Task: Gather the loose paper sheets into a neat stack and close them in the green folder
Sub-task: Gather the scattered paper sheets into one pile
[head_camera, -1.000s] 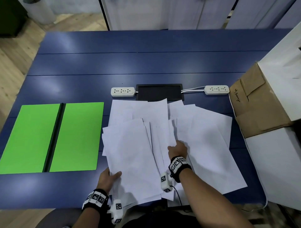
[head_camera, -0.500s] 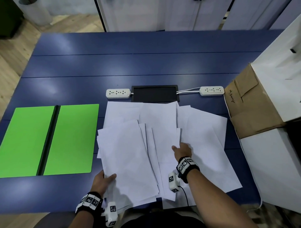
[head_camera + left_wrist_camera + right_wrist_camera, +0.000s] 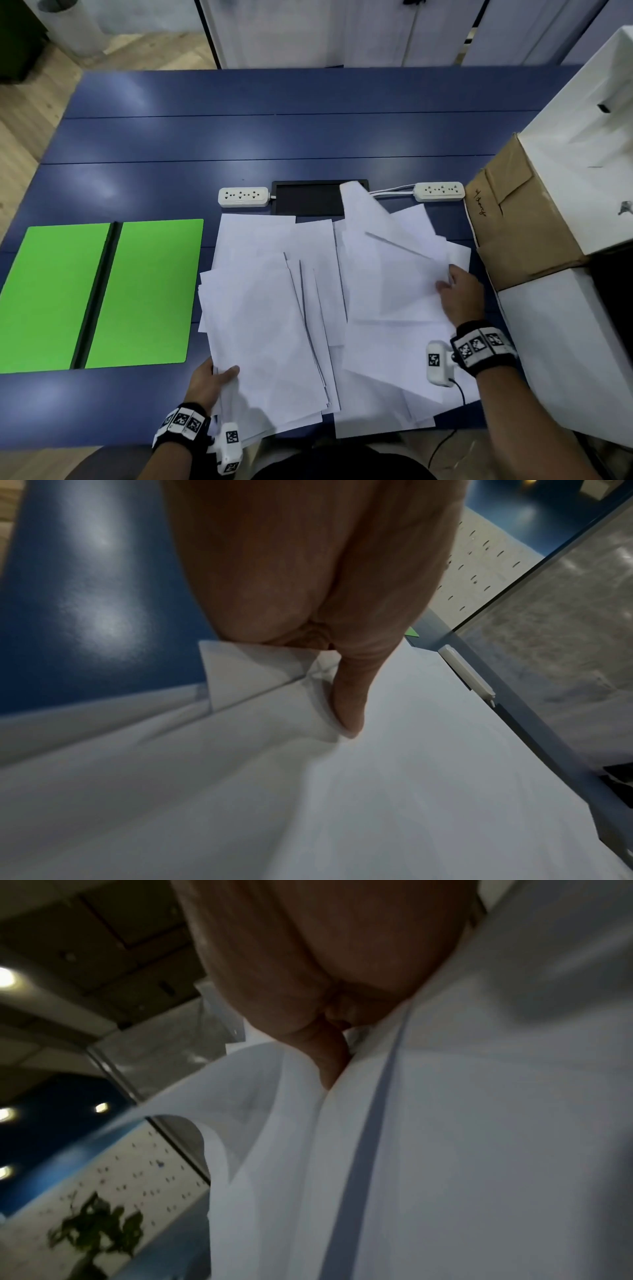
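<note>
Several loose white paper sheets (image 3: 274, 308) lie fanned over the blue table (image 3: 274, 137) in front of me. The green folder (image 3: 147, 291) lies open and flat at the left, a black spine down its middle. My left hand (image 3: 214, 380) pinches the near left corner of the left pile of sheets (image 3: 240, 791), thumb on top. My right hand (image 3: 457, 291) grips the right edge of a lifted sheet (image 3: 387, 260), which tilts up toward the far side; the thumb lies against the paper (image 3: 462, 1123) in the right wrist view.
Two white power strips (image 3: 243, 197) (image 3: 439, 192) and a black tray (image 3: 308, 198) sit just beyond the papers. A brown cardboard box (image 3: 520, 222) and white boxes (image 3: 565, 342) stand close on the right. A cable (image 3: 445, 442) hangs off the near edge.
My right hand moved from the middle of the pile to its right side and lifted a sheet by its edge. The left hand keeps its hold on the near left corner.
</note>
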Action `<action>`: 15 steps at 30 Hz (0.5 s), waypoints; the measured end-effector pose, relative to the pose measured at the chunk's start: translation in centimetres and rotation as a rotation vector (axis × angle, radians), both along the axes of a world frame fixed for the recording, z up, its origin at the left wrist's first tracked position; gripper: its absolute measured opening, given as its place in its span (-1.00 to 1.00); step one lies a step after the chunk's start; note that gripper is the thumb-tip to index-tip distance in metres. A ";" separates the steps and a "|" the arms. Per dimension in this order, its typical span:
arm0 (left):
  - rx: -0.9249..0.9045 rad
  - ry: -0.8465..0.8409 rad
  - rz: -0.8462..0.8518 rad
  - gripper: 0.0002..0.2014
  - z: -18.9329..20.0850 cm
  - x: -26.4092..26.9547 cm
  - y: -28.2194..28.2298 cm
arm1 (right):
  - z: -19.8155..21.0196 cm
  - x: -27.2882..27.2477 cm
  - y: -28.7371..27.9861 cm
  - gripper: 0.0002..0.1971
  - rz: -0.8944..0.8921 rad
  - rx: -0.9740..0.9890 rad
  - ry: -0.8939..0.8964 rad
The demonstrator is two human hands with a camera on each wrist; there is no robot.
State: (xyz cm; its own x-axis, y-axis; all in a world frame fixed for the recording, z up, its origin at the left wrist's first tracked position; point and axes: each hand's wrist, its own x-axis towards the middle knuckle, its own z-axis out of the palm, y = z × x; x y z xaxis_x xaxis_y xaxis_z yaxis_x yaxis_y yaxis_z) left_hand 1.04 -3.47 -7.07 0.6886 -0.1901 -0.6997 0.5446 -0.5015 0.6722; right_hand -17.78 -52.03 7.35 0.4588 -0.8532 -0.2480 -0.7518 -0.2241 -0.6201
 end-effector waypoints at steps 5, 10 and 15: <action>-0.012 0.019 0.011 -0.69 1.4 -0.4 -0.6 | 2.9 0.8 -1.1 -0.73 0.039 0.170 -0.174; -0.035 0.040 -0.013 -0.56 2.4 -0.3 -1.0 | 2.9 4.3 4.3 -0.57 0.195 0.403 -0.313; -0.042 0.111 0.139 -0.39 2.6 0.2 -1.1 | -4.2 8.0 12.0 -0.63 0.244 0.473 -0.164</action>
State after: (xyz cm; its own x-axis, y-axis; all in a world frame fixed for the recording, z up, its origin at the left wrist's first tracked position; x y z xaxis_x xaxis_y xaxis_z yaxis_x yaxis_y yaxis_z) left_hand 1.27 -4.60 -4.49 0.6292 -0.1298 -0.7663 0.6786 -0.3890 0.6230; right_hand -9.79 -39.99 3.11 0.6940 -0.5303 -0.4869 -0.5981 -0.0483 -0.7999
